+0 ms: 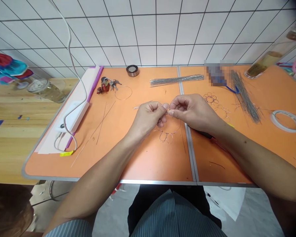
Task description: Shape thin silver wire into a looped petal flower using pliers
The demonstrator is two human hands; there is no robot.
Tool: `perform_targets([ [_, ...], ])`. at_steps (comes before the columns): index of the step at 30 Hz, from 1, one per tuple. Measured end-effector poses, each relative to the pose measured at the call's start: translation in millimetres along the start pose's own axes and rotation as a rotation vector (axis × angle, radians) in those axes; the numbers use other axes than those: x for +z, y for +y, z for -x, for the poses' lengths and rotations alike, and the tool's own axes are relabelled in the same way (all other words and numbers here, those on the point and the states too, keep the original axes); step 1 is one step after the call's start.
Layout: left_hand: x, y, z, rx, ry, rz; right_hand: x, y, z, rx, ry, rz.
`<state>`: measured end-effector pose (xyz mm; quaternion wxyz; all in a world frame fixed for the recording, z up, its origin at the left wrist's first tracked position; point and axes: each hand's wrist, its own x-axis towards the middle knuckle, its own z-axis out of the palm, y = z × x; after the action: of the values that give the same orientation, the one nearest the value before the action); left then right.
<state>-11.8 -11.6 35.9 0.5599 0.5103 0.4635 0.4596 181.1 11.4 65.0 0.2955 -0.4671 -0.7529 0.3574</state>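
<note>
Wire flower [167,136] pinched between my left hand [148,118] and right hand [193,113], held together; glass jar [263,64] of amber liquid at the surface's [143,158] far right corner.

The left hand [148,118] and right hand [193,112] pinch a wire flower [166,137].

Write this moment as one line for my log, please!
left hand: pinching wire flower | right hand: pinching wire flower | nearby: bundle of wire rods
</note>
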Motion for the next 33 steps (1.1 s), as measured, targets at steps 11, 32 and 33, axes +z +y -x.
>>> perform_targets([
  [11, -3.1, 4.5, 1.6, -0.067, -0.022, 0.019, -2.2, -3.5, -0.4, 0.026, 0.003, 0.002],
  [32, -2.1, 1.4, 0.1, -0.1, 0.027, 0.063, -5.0, -5.4, 2.3, 0.014, 0.051, 0.067],
  [33, -2.1, 1.4, 0.0, -0.103, 0.026, 0.064, -5.2, -5.3, 2.3, 0.013, 0.053, 0.07],
])
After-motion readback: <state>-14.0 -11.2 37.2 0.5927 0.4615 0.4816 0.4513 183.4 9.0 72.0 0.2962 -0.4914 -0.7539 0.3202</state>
